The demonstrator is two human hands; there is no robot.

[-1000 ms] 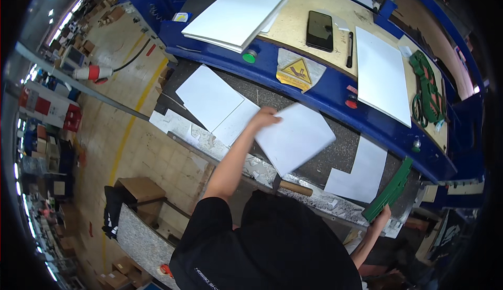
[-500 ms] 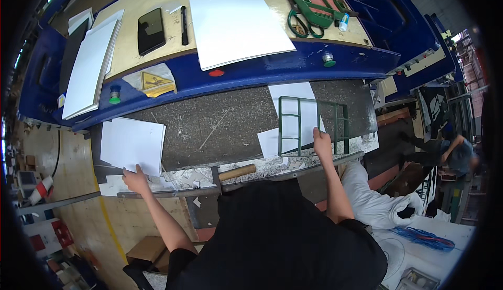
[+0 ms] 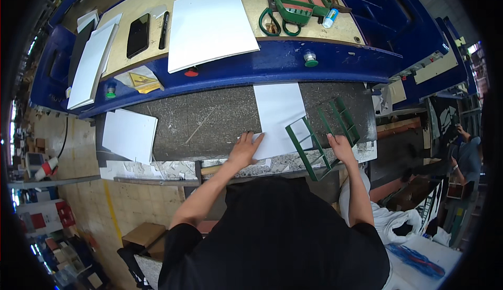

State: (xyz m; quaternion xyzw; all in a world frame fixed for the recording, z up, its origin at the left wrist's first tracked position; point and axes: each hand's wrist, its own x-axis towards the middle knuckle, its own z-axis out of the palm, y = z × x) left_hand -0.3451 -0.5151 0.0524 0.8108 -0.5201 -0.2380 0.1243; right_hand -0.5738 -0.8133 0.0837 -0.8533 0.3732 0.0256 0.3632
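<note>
Green thin-walled frame (image 3: pixel 316 140), open and ladder-like, sits at a tilt over the right part of the dark counter (image 3: pixel 209 125), partly overlapping a white sheet (image 3: pixel 280 106). The right hand (image 3: pixel 341 148) grasps it, fingers closed around one of its bars near the middle. The left hand (image 3: pixel 243 152) is palm down at the sheet's lower left part, fingers loosely spread and touching the paper, the thumb toward the frame.

Well to the left lies a stack of white paper (image 3: pixel 129 135), near the counter's front edge. Between it and the left hand, a wooden handle (image 3: pixel 210 170) rests among paper scraps, partly hidden by the forearm.

Beyond a blue beam (image 3: pixel 236 67), a pale board (image 3: pixel 118 59) carries a thick white pile (image 3: pixel 209 30), with a black pen (image 3: pixel 164 31) and a dark phone (image 3: pixel 138 36) to its left. To its right are green-handled scissors (image 3: pixel 268 23), a green form with pink inserts (image 3: pixel 296 4) and a small tube (image 3: pixel 330 18).
</note>
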